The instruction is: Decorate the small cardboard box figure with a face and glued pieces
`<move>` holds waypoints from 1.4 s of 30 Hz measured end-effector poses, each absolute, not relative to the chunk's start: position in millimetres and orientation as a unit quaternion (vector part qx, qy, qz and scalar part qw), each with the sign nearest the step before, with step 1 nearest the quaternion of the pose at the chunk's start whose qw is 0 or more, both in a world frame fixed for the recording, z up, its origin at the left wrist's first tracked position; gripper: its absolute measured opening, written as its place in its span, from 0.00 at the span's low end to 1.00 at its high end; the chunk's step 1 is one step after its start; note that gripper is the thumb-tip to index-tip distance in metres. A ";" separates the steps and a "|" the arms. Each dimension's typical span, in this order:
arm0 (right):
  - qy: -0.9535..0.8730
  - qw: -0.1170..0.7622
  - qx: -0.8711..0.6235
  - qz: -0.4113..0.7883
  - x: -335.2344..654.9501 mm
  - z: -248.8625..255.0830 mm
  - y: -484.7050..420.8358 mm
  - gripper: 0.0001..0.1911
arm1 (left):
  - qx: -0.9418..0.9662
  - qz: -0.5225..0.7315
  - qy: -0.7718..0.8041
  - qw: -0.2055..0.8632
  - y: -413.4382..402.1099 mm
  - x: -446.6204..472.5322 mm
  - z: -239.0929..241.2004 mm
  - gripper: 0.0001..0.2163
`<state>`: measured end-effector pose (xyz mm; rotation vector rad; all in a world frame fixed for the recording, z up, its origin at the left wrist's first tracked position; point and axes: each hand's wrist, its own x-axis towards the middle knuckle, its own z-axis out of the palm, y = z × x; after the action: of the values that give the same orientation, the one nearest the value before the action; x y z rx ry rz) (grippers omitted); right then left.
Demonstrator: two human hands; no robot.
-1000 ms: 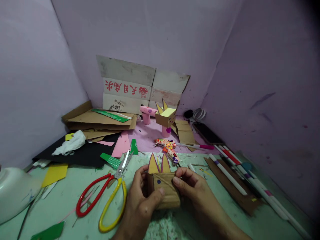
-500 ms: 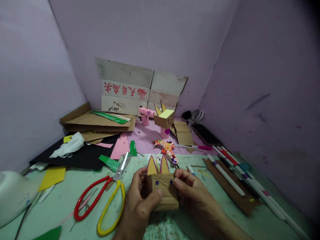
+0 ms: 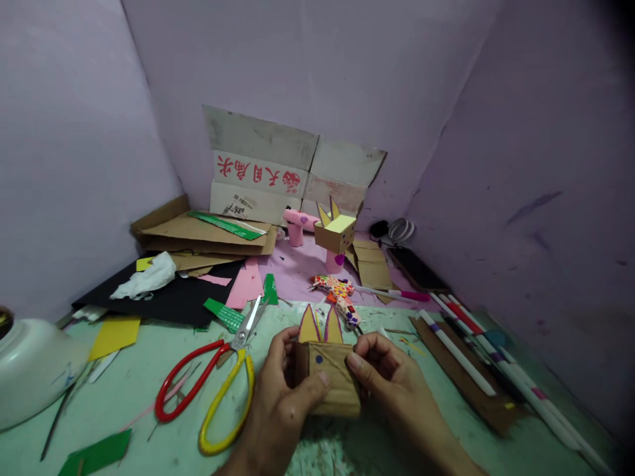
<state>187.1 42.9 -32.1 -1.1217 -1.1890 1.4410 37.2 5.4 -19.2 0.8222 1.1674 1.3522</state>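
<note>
My left hand (image 3: 292, 390) is closed round the left side of a small brown cardboard box (image 3: 342, 390), its thumb pressed on the front face. Two pointed yellow paper ears (image 3: 309, 325) with purple edges rise from the top. One dark blue dot (image 3: 319, 359) shows on the front, left of middle. My right hand (image 3: 387, 373) pinches the upper right corner of the box; its thumb lies over that part of the face, and the fingers behind are partly hidden. Scissors (image 3: 241, 338) with red and yellow handles lie spread beside my left hand.
Behind the box lies a colourful patterned glue gun (image 3: 338, 294). A similar eared box (image 3: 335, 235) sits on a pink tube further back. Several markers (image 3: 459, 360) and a cardboard strip (image 3: 454, 377) lie at right. Paper scraps (image 3: 115, 336) and a white rounded object (image 3: 40, 370) are at left.
My right thumb has moved in over the box's upper right corner, and the right-hand blue dot is out of sight. The whole view has shifted slightly.
</note>
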 end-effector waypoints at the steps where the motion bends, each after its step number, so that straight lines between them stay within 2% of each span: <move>1: -0.485 0.464 -0.458 0.583 187.3 -30.1 42.7 0.22 | 0.345 0.573 0.493 0.556 5.4 37.4 -18.9 0.25; 5: -0.483 0.467 -0.456 0.584 187.3 -26.7 43.3 0.21 | 0.340 0.572 0.497 0.557 5.5 37.6 -18.1 0.25; 11: -0.433 0.424 -0.440 0.663 187.5 -30.8 45.4 0.24 | 0.366 0.566 0.493 0.550 6.5 36.0 -20.9 0.26; 16: -0.512 0.441 -0.491 0.549 187.9 -26.6 43.6 0.22 | 0.405 0.553 0.502 0.527 4.8 36.3 -21.5 0.27; 19: -0.535 0.432 -0.502 0.525 188.3 -25.4 42.8 0.22 | 0.410 0.549 0.507 0.524 3.9 37.2 -20.0 0.27; 31: -0.440 0.432 -0.429 0.661 191.2 -37.5 46.6 0.23 | 0.344 0.558 0.508 0.558 6.2 36.6 -16.2 0.24; 37: -0.518 0.448 -0.490 0.539 201.8 -23.2 51.8 0.23 | 0.327 0.569 0.510 0.557 6.0 36.0 -17.2 0.23; 42: -0.624 0.394 -0.573 0.357 223.6 -18.1 67.4 0.20 | 0.314 0.584 0.516 0.542 6.9 34.0 -20.2 0.24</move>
<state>223.6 67.4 -18.1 -1.4546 -1.5823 0.9067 34.0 6.9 -20.2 0.7454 1.2268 1.3880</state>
